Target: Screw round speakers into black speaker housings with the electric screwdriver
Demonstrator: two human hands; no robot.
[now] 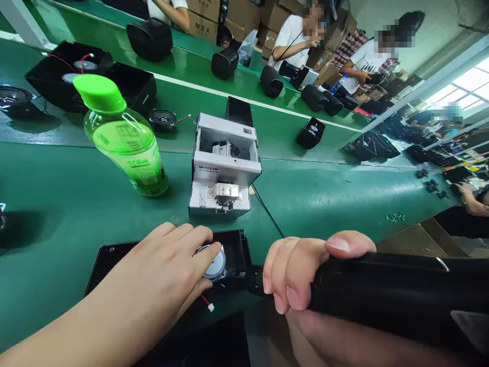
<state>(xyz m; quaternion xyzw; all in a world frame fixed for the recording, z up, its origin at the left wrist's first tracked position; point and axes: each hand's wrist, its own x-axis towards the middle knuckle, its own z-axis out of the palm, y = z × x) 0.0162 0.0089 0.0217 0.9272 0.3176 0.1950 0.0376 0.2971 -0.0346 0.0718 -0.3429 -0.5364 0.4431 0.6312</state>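
Note:
My left hand [164, 270] rests palm down on a small round speaker driver [214, 264] with a silver back, pressing it into a black plastic speaker housing [114, 257] at the near table edge. A red wire with a white plug [208, 304] trails from the driver. My right hand [305, 272] is closed around a black electric screwdriver [385, 290], whose tip end [255, 279] points left toward the housing beside the driver.
A white screw feeder [223, 165] stands just beyond the housing, a green drink bottle [122, 137] to its left. Black speaker shells and loose drivers [162, 120] lie across the green bench. Other people work at the far side and right.

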